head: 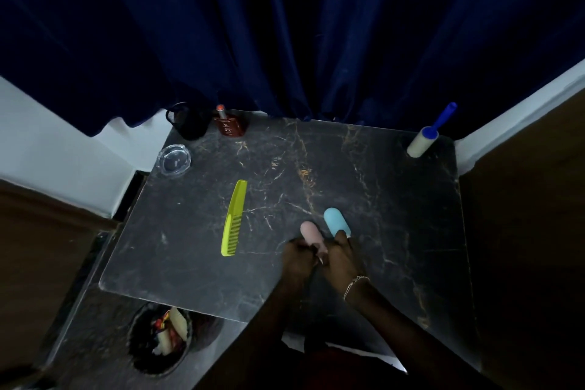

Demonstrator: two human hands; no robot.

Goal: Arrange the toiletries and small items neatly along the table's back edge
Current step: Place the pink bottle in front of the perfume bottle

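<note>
Fingers of the left hand (297, 256) clamp a pink case (308, 230), right hand (341, 255) a blue case (336, 221), comb (234, 218) beside.

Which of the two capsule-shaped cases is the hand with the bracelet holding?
The blue case, in the right hand; the pink case beside it is in the left hand.

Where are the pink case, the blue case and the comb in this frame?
pink case (308, 229), head view, on its rounded exposed far end.
blue case (335, 220), head view, on the middle of its exposed body.
comb (233, 218), head view, midway along its length.
</note>
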